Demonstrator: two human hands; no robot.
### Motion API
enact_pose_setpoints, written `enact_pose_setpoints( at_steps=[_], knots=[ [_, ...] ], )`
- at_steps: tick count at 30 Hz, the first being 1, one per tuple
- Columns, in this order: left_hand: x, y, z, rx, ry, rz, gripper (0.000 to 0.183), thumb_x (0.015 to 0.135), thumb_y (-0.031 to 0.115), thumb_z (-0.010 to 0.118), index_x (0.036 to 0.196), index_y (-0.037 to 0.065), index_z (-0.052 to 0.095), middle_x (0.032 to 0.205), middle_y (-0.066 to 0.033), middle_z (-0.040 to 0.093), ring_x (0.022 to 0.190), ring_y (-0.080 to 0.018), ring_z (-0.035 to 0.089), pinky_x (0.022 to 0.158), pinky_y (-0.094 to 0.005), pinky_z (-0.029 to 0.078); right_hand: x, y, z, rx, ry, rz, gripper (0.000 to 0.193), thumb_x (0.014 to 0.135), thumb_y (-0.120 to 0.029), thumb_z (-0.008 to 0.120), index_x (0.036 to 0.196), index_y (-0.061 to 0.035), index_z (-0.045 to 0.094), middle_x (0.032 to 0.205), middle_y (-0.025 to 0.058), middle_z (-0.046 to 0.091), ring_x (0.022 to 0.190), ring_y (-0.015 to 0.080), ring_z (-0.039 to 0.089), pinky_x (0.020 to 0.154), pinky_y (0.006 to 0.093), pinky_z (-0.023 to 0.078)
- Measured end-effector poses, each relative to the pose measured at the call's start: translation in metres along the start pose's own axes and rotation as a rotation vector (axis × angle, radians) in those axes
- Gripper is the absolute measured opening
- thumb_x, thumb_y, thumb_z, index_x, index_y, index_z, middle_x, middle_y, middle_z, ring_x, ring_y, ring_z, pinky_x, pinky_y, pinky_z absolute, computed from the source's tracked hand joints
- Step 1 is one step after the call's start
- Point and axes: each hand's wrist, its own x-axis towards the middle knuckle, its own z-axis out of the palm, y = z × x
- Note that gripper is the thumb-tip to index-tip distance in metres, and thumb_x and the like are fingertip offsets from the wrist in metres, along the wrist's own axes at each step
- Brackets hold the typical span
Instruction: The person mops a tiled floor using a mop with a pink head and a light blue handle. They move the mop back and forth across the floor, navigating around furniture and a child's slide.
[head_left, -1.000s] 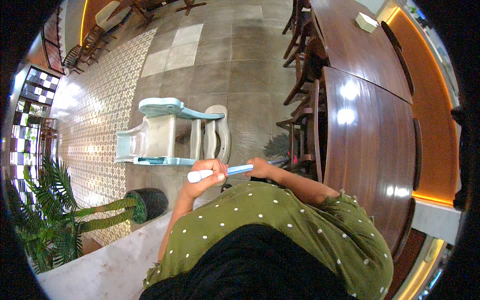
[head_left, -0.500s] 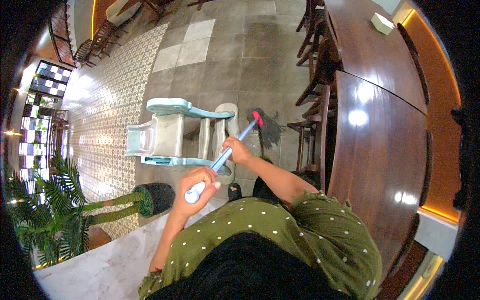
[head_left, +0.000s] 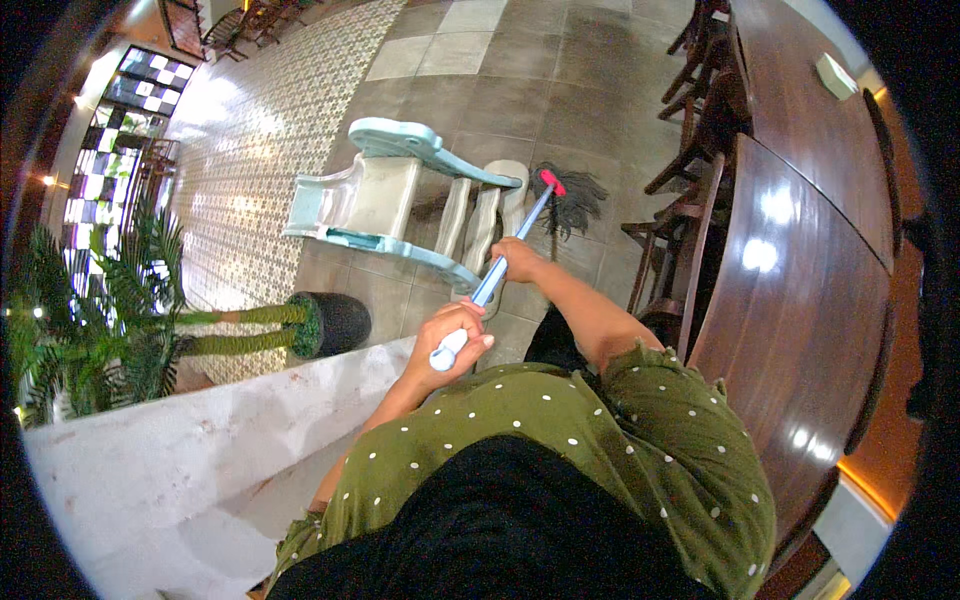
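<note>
A mop with a blue and white handle (head_left: 489, 284) slants away from me. Its pink-red head piece (head_left: 552, 182) carries dark grey strands (head_left: 578, 202), which lie spread on the tiled floor. My left hand (head_left: 448, 335) is wrapped round the white grip near the handle's top end. Farther down the shaft, my right hand (head_left: 515, 260) is closed on it too. Just left of the mop head stands a small light-blue and beige plastic slide (head_left: 388, 200); its step end lies close to the shaft and my right hand.
Dark wooden tables (head_left: 800, 280) run along the right, with wooden chairs (head_left: 685, 250) tucked beside them. A potted palm (head_left: 335, 322) stands at the left, behind a pale marble-like ledge (head_left: 200, 440). A light-coloured box (head_left: 836, 76) sits on the far table.
The view has shifted, so the slide, tables and plant sit farther right. The mop strands, blurred before, now show sharp and fanned out. Both hands keep their hold on the handle.
</note>
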Motion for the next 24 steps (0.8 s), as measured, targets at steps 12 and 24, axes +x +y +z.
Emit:
enact_pose_setpoints(
  at_steps=[12,24],
  knots=[
    [-0.191,0.054,-0.043,-0.047,0.219,-0.15,0.021,0.08,0.004,0.07,0.068,0.003,0.052,0.073,-0.0107,0.06,0.086,-0.026,0.064,0.078,-0.0354,0.048,-0.069,-0.127,0.126,-0.014,-0.364,-0.215,0.036,0.069,-0.044,0.077,0.086,-0.0133,0.069,0.091,0.0146,0.068,0.09,0.037,0.065,0.079,0.0482,0.052],
    [-0.351,0.14,-0.093,-0.095,0.396,-0.473,0.02,0.085,0.01,0.067,0.072,-0.004,0.06,0.076,-0.0135,0.066,0.081,-0.0214,0.064,0.074,-0.0333,0.048,-0.151,-0.319,0.215,0.474,-1.0,-0.323,0.032,0.072,-0.035,0.079,0.087,-0.0076,0.071,0.076,0.0111,0.07,0.069,0.022,0.064,0.065,0.0395,0.049]
  ],
)
